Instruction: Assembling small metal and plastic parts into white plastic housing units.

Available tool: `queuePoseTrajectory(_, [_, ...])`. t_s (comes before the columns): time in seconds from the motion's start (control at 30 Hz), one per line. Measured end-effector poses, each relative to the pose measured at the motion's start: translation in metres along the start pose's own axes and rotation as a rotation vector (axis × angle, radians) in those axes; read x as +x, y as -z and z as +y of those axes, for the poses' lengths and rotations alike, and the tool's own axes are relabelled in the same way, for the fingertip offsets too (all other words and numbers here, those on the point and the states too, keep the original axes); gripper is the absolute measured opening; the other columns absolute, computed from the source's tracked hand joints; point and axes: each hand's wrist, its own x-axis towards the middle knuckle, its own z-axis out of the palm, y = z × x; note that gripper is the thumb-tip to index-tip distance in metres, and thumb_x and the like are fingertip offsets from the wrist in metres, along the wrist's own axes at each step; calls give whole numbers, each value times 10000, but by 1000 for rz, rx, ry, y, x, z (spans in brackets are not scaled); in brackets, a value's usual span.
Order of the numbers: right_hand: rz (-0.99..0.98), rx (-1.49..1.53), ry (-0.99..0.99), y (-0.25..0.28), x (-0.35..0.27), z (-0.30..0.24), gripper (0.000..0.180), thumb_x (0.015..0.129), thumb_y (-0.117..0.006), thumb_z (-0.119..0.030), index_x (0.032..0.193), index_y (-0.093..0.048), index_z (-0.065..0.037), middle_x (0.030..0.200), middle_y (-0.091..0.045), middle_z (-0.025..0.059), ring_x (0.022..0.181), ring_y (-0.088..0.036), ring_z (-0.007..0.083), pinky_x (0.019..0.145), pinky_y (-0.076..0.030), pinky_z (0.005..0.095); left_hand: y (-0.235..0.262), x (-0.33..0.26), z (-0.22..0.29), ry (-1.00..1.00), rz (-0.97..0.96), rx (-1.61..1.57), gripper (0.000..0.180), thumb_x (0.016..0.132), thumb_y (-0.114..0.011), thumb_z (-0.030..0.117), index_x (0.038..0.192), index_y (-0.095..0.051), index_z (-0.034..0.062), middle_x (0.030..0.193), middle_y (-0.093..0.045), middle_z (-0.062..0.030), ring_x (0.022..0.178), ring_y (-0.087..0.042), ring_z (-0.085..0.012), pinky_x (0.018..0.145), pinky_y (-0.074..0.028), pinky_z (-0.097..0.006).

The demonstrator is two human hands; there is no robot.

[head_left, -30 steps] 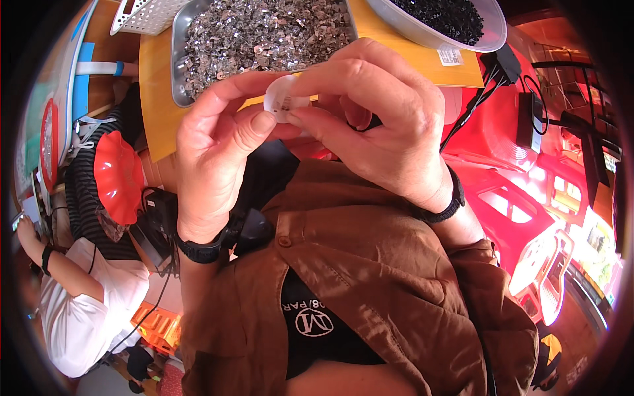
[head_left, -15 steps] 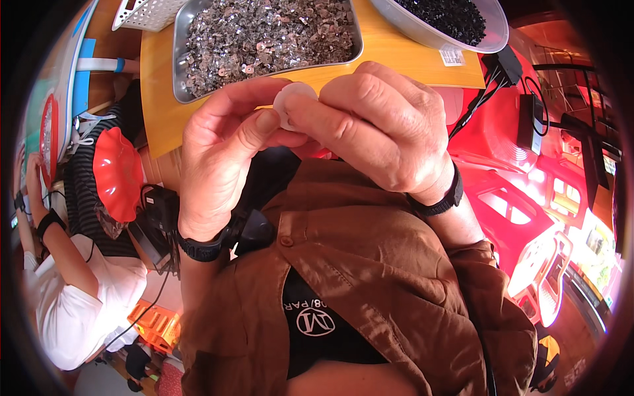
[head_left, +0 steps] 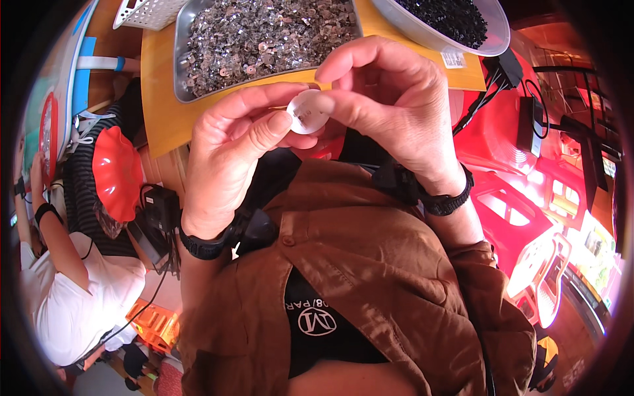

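A small white round disc (head_left: 306, 113) with faint dark marks on its face is pinched between the thumb and fingers of my left hand (head_left: 231, 142). A thin yellowish sliver shows at the disc's left edge; its kind cannot be made out. My right hand (head_left: 403, 105) has its thumb tip against the disc's right edge, while its index finger is raised and apart from the thumb. Just beyond my hands lies a metal tray (head_left: 181, 79) full of small shiny metal pieces (head_left: 264, 39), some copper-coloured.
The tray stands on a yellow tabletop (head_left: 162, 125). At the far right is a translucent bowl (head_left: 495, 39) of small black pieces; a white perforated basket (head_left: 142, 14) is far left. A red wavy-edged dish (head_left: 117, 173) and another person (head_left: 86, 290) are on the left. Red plastic stools (head_left: 512, 211) stand right.
My right hand's fingers have opened and lifted away from the disc, leaving the thumb on it. The disc has turned so its marked face shows. My left hand has kept hold.
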Motion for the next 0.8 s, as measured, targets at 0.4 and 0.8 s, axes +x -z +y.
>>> queuePoseTrajectory(0.4, [67, 195, -70, -10, 4, 9, 188, 766, -726, -101, 909, -626, -32, 623, -570, -10, 413, -468, 23, 347, -344, 170, -3, 0, 4, -7, 31, 79, 296, 903, -564, 106, 1162, -561, -37, 1055, -631, -127, 885, -633, -174, 755, -544, -288])
queuePoseTrajectory(0.8, [182, -583, 745, -1, 4, 13, 237, 629, -742, 29, 852, -695, -37, 818, -600, 61, 659, -602, 141, 542, -498, 249, -4, -3, 5, 43, 57, 0, 350, 883, -594, 99, 1191, -529, -53, 1042, -633, -145, 855, -649, -193, 782, -541, -302])
